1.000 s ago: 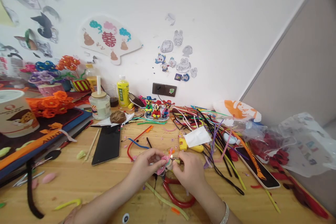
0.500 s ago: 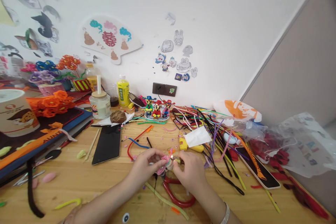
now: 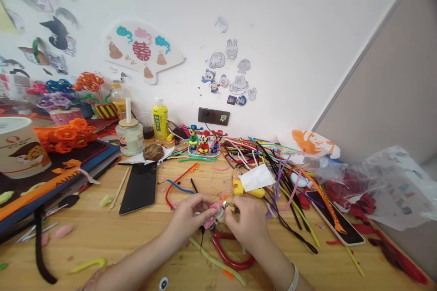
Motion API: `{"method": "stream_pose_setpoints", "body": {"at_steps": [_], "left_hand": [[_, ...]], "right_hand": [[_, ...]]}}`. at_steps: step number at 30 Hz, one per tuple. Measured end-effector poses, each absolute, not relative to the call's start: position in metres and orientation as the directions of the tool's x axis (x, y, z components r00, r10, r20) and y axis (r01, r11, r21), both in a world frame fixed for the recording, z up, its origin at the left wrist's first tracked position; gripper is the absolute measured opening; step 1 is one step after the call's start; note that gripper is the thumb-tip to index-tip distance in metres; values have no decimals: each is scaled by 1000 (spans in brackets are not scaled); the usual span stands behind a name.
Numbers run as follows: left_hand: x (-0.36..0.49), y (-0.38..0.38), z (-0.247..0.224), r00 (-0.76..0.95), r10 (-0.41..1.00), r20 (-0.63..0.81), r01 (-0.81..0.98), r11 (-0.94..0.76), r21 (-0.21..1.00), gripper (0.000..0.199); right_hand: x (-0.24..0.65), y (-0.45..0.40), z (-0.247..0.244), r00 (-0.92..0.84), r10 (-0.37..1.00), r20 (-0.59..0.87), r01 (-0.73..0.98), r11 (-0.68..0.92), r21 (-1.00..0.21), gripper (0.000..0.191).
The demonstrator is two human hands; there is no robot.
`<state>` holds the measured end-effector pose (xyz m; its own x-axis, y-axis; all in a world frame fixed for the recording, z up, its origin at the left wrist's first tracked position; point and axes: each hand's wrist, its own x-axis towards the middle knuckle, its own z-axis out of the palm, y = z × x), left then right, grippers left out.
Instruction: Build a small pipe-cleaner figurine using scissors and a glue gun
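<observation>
My left hand [image 3: 197,209] is closed in a pinch around a small pink-and-white fuzzy piece [image 3: 212,214] that looks made of pipe cleaner. Close to its right side, my right hand [image 3: 247,220] grips a small lighter [image 3: 231,208], mostly hidden by the fingers. A small bright flame [image 3: 224,203] shows at the lighter's tip, near the fuzzy piece; whether it touches cannot be made out. Beneath both hands lie red-handled scissors [image 3: 235,261], their blades largely covered. A pale green pipe cleaner [image 3: 216,260] runs beside them.
Many coloured pipe cleaners [image 3: 290,191] and a yellow glue gun [image 3: 238,184] under white paper lie to the right. Behind stand three small figures [image 3: 205,142] on a tray. A black phone [image 3: 139,188], a candle jar [image 3: 129,137] and a paper cup [image 3: 22,148] are left.
The fuzzy piece has turned slightly in my left hand. My right hand and the lighter have shifted only a little, with the flame still lit.
</observation>
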<state>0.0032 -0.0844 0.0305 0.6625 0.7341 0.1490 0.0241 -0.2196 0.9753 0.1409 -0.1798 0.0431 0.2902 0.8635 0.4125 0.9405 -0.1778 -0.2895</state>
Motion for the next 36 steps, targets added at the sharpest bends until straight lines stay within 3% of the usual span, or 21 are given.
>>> {"method": "stream_pose_setpoints", "body": {"at_steps": [12, 19, 27, 36], "left_hand": [[2, -86, 30, 690, 714, 118, 15, -177, 984, 19], [4, -87, 29, 695, 714, 86, -14, -107, 994, 18], [5, -83, 32, 643, 766, -5, -167, 147, 975, 26], [7, -80, 29, 647, 762, -40, -235, 249, 940, 29]], "right_hand": [[144, -179, 46, 303, 852, 427, 938, -189, -289, 16], [144, -179, 47, 317, 833, 453, 921, -156, -358, 21], [148, -177, 46, 458, 807, 373, 781, -164, -603, 31], [151, -166, 30, 488, 840, 237, 511, -55, -858, 26]]}}
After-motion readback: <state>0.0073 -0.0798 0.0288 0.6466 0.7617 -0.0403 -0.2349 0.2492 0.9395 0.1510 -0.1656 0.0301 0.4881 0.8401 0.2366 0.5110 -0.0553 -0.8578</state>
